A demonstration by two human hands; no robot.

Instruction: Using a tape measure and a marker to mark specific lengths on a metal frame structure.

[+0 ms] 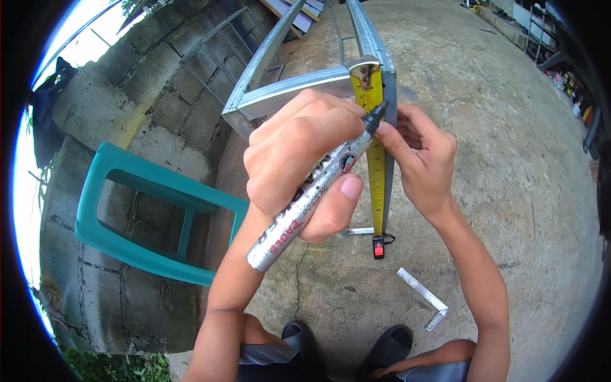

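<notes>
My left hand (305, 153) is closed around a silver paint marker (299, 213), its black end tilted up toward the yellow blade of a tape measure (377, 184). The blade's hooked end catches on the top corner of a grey metal tube frame (296, 86), and the blade runs down along one leg. At its lower end is the black and red tape case (379, 247). My right hand (423, 156) grips this leg at the blade's edge, thumb in front and fingers curled partly out of sight. Whether the marker touches the blade, I cannot tell.
A green plastic stool (159, 254) lies on its side at the left by a block wall (153, 83). A metal try square (425, 298) rests on the concrete floor (509, 191) near my feet. Metal racks and assorted items stand along the far right edge.
</notes>
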